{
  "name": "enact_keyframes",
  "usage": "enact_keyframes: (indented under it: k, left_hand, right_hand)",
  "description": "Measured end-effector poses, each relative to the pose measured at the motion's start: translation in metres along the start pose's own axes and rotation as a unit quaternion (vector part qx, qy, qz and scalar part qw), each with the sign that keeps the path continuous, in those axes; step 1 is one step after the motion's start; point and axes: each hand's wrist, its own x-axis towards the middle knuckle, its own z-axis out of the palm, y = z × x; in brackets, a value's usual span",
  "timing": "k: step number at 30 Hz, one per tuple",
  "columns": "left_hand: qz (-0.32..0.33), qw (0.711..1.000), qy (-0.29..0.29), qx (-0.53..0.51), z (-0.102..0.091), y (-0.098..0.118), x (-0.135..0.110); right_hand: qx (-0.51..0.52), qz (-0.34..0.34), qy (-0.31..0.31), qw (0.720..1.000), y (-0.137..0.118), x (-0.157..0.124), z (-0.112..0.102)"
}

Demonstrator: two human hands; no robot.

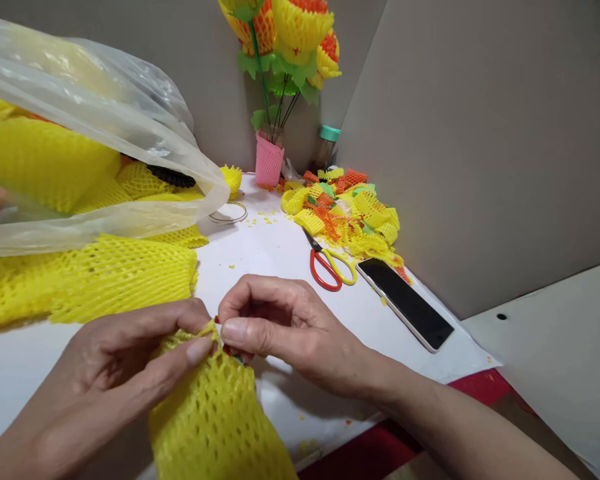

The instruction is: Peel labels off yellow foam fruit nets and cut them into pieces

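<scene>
A yellow foam fruit net [215, 413] hangs toward me at the front of the table, its upper edge between my hands. My left hand [115, 373] pinches that edge between thumb and forefinger. Right beside it, the thumb and forefinger of my right hand [280, 327] are closed at the same edge, on a strand at the net's corner. Small bits of red and green show behind the right fingers; what they belong to is hidden. More yellow foam net [130, 277] lies flat to the left of my hands.
A clear plastic bag [180, 213] holding yellow netting bulges at left. Beyond are a roll of tape [230, 212], foam flowers [300, 30] in a pink-netted vase [269, 160] and a teal-lidded jar [329, 137]. Scissors [327, 267], net scraps [350, 213] and a phone [405, 303] lie right.
</scene>
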Motion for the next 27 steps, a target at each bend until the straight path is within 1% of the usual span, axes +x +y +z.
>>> enact_keyframes:
  k: [3,5,7,12,14,16,18,20,22,24,27]
  left_hand:
    - [0.037,0.999,0.018,0.036,0.0,0.001,0.001]
    - [0.056,0.995,0.032,0.072,0.001,0.004,0.001]
    - [0.057,0.993,0.041,0.1,0.002,0.007,-0.001]
    - [0.028,0.991,0.084,0.099,0.009,0.01,0.004]
    - [0.031,0.991,0.086,0.097,0.012,0.012,0.009]
    - [0.036,0.991,0.083,0.096,0.014,0.013,0.013]
    - [0.04,0.991,0.079,0.096,0.013,0.014,0.013]
    - [0.042,0.992,0.074,0.095,0.009,0.012,0.009]
    - [0.045,0.993,0.066,0.091,0.005,0.01,0.003]
    - [0.051,0.994,0.057,0.082,0.003,0.009,-0.002]
    - [0.054,0.994,0.058,0.069,0.005,0.011,-0.002]
  right_hand:
    - [-0.103,-0.039,0.019,0.994,-0.001,-0.001,0.002]
    - [-0.179,-0.064,0.03,0.981,-0.001,-0.002,0.003]
    - [-0.234,-0.077,0.039,0.968,-0.001,-0.003,0.005]
    - [-0.269,-0.101,0.047,0.957,-0.001,-0.003,0.007]
    - [-0.284,-0.123,0.051,0.95,-0.001,-0.003,0.009]
    - [-0.29,-0.13,0.051,0.947,-0.001,-0.004,0.01]
    - [-0.276,-0.108,0.049,0.954,-0.002,-0.004,0.011]
    - [-0.235,-0.066,0.045,0.969,-0.003,-0.005,0.01]
    - [-0.168,-0.023,0.036,0.985,-0.003,-0.005,0.008]
    - [-0.085,0.007,0.023,0.996,-0.003,-0.005,0.005]
    - [0.017,0.025,0.004,1.0,-0.002,-0.004,0.003]
